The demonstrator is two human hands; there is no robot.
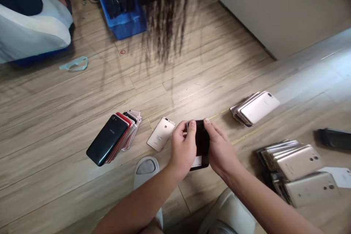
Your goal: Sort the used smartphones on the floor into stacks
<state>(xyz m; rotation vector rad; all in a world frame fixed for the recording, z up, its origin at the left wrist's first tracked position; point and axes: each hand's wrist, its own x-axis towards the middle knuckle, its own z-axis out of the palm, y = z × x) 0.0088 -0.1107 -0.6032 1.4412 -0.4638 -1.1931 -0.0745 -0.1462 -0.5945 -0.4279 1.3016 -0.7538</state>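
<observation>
1. Your left hand (183, 148) and right hand (219, 147) are both clenched around a black smartphone (201, 142), gripping it by its edges, just above the wood-plank floor (55, 124).
2. That phone sits at lower centre of the frame, with a white label (196, 161) showing near its lower end.
3. Just left of your left hand, a gold smartphone (161, 134) lies on its own, back up.
4. Further left, a fanned stack of phones (115, 139) has a black Vivo phone on top.
5. To the right of your hands lies a smaller stack of pale gold phones (256, 108).
6. At lower right are two more stacks of gold phones (298, 162), with a dark phone (333, 138) and a white paper (336, 176) beside them.
7. A white slipper (145, 170) shows below your left hand.
8. At top centre sits a blue plastic crate (122, 16).
</observation>
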